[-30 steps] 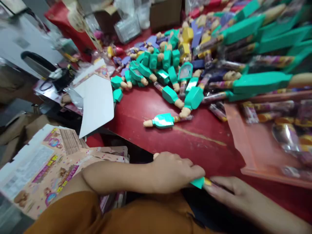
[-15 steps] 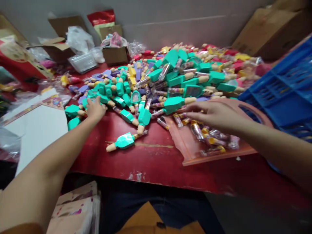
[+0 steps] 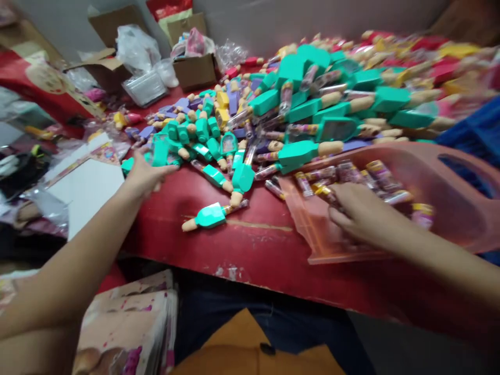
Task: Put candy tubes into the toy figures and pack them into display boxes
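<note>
On the left, my left hand (image 3: 146, 174) is at the near edge of the heap of teal doll-like pieces (image 3: 201, 130), its index finger stretched to the right. No held thing shows in it, though part of the palm is hidden. My right hand (image 3: 357, 208) reaches into an orange translucent plastic tray (image 3: 316, 237). Its fingers are closed on a small clear tube with a yellow end (image 3: 324, 190). More such tubes (image 3: 383, 174) lie around it in the tray. A single teal piece (image 3: 211, 215) with a tube lies between my hands.
A red table (image 3: 250, 255) bears a large pile of coloured pieces (image 3: 390, 99). White card (image 3: 96, 190) lies at left, with cardboard boxes (image 3: 195, 73) behind. A blue crate (image 3: 474, 127) stands at right. Stacked printed packs (image 3: 128, 323) sit below the table edge.
My right hand has moved down into the tray and closed on a tube. My left hand has drawn back slightly from the teal pieces. The view has shifted to the right.
</note>
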Motion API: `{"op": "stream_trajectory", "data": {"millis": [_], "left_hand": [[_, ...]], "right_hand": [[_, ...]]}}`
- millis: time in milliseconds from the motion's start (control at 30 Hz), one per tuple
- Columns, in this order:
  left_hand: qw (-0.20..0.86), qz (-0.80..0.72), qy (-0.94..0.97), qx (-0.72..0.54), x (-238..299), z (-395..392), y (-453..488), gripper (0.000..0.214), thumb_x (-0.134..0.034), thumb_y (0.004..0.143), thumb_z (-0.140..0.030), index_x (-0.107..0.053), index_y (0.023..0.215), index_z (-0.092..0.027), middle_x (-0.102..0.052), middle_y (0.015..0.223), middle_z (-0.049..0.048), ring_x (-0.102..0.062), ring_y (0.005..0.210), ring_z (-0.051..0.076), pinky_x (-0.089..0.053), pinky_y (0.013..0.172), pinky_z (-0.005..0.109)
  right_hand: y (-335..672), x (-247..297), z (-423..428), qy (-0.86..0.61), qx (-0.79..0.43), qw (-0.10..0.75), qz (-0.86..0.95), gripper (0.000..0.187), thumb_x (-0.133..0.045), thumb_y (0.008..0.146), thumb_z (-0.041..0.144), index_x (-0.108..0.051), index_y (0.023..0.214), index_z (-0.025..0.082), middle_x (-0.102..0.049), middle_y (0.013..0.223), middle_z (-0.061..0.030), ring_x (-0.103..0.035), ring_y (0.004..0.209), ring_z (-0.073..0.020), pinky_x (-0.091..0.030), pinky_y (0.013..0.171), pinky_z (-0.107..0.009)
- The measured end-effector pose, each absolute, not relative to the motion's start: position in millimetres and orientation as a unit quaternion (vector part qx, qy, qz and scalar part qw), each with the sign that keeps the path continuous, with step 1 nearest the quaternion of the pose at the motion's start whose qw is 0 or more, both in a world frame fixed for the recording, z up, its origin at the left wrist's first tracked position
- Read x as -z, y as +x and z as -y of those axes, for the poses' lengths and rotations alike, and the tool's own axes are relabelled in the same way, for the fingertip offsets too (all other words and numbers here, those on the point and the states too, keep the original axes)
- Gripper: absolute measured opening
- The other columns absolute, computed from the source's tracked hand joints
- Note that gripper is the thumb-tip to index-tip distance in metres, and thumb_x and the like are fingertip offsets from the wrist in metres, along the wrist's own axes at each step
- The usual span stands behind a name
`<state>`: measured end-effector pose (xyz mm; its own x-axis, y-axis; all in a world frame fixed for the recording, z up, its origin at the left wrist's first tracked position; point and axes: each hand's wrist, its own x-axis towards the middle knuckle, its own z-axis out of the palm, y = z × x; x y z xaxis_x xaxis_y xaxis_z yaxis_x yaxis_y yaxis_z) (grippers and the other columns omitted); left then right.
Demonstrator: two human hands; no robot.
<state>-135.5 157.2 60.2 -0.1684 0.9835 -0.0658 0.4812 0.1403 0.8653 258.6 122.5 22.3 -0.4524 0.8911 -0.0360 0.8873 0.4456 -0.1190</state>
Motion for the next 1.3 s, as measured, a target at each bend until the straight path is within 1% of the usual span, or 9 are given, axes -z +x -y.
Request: {"op": "stream_trajectory", "data": {"millis": [67, 167, 267, 433, 700, 900, 1000, 1133, 1300], "left_hand": [[0.367, -0.700, 0.485, -0.374, -60, -113, -105, 0.076, -0.072, 0.062, -0.032, -0.029, 0.123, -0.020, -0.052, 0.065, -0.0062, -0.046, 0.042, 0.006, -0.030, 0.041, 0.017], [0.644, -0.562, 0.438, -0.277, -48, -57, -55, 0.059, -0.064, 0.067, -0.041, -0.040, 0.115, -0.017, -0.061, 0.078, 0.0034, -0.056, 0.052, 0.011, -0.035, 0.039, 0.017], [0.771, -0.458, 0.410, -0.164, -34, -28, -22, 0.053, -0.066, 0.068, -0.038, -0.044, 0.111, -0.016, -0.060, 0.072, 0.0013, -0.054, 0.050, 0.009, -0.036, 0.040, 0.016], [0.791, -0.420, 0.444, 0.018, -27, -22, -5, 0.038, -0.067, 0.070, -0.041, -0.050, 0.093, -0.017, -0.048, 0.058, -0.0076, -0.039, 0.038, 0.004, -0.032, 0.036, 0.016], [0.625, -0.445, 0.638, 0.062, -27, 34, 0, 0.028, -0.064, 0.073, -0.044, -0.056, 0.080, -0.019, -0.059, 0.069, -0.0034, -0.056, 0.063, 0.011, -0.039, 0.054, 0.018], [0.377, -0.371, 0.838, 0.134, -19, 34, -3, 0.016, -0.054, 0.079, -0.029, -0.057, 0.094, -0.022, -0.066, 0.082, 0.0007, -0.063, 0.068, 0.019, -0.042, 0.055, 0.025], [0.286, -0.360, 0.883, 0.096, -15, 17, -10, 0.024, -0.053, 0.079, -0.024, -0.055, 0.102, -0.023, -0.066, 0.092, 0.0011, -0.064, 0.077, 0.020, -0.045, 0.063, 0.027], [0.259, -0.398, 0.879, 0.040, -16, 6, -20, 0.025, -0.050, 0.081, -0.025, -0.055, 0.106, -0.024, -0.067, 0.096, 0.0016, -0.063, 0.081, 0.019, -0.045, 0.065, 0.026], [0.165, -0.350, 0.922, -0.001, -23, -6, -25, 0.023, -0.043, 0.087, -0.029, -0.056, 0.105, -0.023, -0.067, 0.093, 0.0039, -0.062, 0.074, 0.017, -0.044, 0.063, 0.026]], "right_hand": [[254, -26, -108, -0.460, -0.111, 0.128, 0.872, 0.019, -0.038, 0.088, 0.027, -0.044, 0.072, 0.019, -0.054, 0.067, -0.0068, -0.051, 0.061, -0.0188, -0.036, 0.055, -0.030], [246, -31, -78, -0.357, -0.139, 0.198, 0.902, 0.019, -0.035, 0.092, 0.028, -0.049, 0.091, 0.017, -0.057, 0.071, -0.0048, -0.052, 0.059, -0.0157, -0.036, 0.052, -0.026], [237, -32, -55, -0.283, -0.055, 0.165, 0.943, 0.024, -0.030, 0.094, 0.025, -0.050, 0.101, 0.014, -0.058, 0.073, -0.0054, -0.053, 0.062, -0.0170, -0.033, 0.055, -0.028], [229, -34, -31, -0.206, 0.000, 0.127, 0.970, 0.028, -0.032, 0.095, 0.025, -0.057, 0.086, 0.014, -0.056, 0.062, -0.0015, -0.048, 0.056, -0.0160, -0.027, 0.058, -0.031], [217, -24, 26, -0.263, -0.365, 0.039, 0.892, 0.027, -0.037, 0.091, 0.026, -0.054, 0.072, 0.016, -0.053, 0.060, -0.0008, -0.044, 0.052, -0.0126, -0.027, 0.053, -0.027], [208, 10, 27, -0.361, -0.807, -0.149, 0.442, 0.045, -0.039, 0.076, 0.061, -0.049, 0.069, 0.018, -0.033, 0.047, 0.0060, -0.026, 0.038, -0.0077, -0.022, 0.038, -0.021], [207, 9, 14, -0.392, -0.741, -0.100, 0.536, 0.049, -0.038, 0.078, 0.061, -0.056, 0.080, 0.016, -0.040, 0.048, 0.0038, -0.033, 0.040, -0.0096, -0.028, 0.040, -0.022], [206, -8, 7, -0.418, -0.422, 0.062, 0.802, 0.039, -0.046, 0.083, 0.051, -0.060, 0.083, 0.015, -0.057, 0.066, -0.0056, -0.053, 0.060, -0.0164, -0.038, 0.052, -0.026], [200, -17, -8, -0.389, -0.537, 0.065, 0.746, 0.038, -0.038, 0.090, 0.046, -0.060, 0.074, 0.018, -0.060, 0.063, -0.0012, -0.055, 0.054, -0.0133, -0.039, 0.043, -0.021]]}}
